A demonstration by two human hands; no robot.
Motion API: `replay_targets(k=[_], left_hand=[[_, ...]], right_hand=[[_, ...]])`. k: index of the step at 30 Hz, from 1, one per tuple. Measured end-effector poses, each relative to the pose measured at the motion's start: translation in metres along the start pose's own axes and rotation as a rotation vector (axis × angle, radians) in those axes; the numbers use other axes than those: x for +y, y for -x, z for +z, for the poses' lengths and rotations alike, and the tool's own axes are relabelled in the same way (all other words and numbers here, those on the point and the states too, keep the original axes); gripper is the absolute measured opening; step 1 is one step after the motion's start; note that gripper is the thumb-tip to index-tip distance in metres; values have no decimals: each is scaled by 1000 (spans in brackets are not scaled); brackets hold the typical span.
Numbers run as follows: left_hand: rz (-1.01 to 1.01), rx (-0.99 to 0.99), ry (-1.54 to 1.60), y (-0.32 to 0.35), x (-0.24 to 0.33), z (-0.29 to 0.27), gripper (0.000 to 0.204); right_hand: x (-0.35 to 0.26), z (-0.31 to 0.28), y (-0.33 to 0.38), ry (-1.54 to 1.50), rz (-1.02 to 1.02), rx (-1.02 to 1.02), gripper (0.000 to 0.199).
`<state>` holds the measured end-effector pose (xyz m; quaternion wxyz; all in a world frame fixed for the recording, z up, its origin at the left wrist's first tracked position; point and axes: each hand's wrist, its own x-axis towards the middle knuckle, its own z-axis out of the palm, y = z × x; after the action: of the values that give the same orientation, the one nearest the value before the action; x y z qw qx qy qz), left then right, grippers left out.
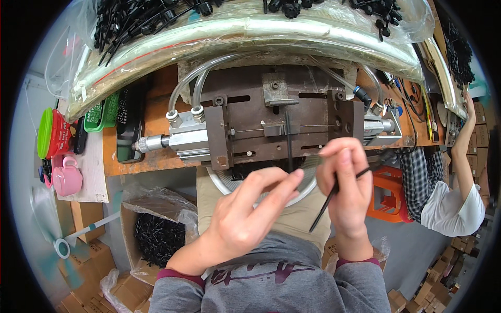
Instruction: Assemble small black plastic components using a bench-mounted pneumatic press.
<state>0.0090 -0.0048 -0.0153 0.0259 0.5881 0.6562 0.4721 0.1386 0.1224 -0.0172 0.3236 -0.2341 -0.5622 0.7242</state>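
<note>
A brown metal fixture (308,109) lies across the bench in front of me. One thin black rod (289,141) rests over the small block at its middle and points toward me. At the rod's near end, my left hand (242,214) is closed, with thumb and fingertips pinched around it. Just to the right, my right hand (345,190) is raised with curled fingers. Another thin black rod (324,209) is held in it, slanting down to the left out of the palm.
Air cylinders (190,138) with clear hoses flank the fixture. Black parts (151,23) heap on a plastic-wrapped ledge behind. A box of black parts (159,235) stands lower left. A pink cup (68,177) sits at left. At right are an orange stool (389,195) and another person (454,208).
</note>
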Motion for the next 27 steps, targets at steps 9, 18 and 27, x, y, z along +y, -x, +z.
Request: replay_targets(k=[9,18,27], left_hand=[[57,-132,-390,-3,-15,16,28],[48,-104,-405,-7,-17,14,33],[146,94,69,-6,3,17,41]], right_hand=[[-22,-6,9,-159,115,33,25],[-10,-4,15,-81,-81,45,39],[-1,26,21,8,-15,-84,54]])
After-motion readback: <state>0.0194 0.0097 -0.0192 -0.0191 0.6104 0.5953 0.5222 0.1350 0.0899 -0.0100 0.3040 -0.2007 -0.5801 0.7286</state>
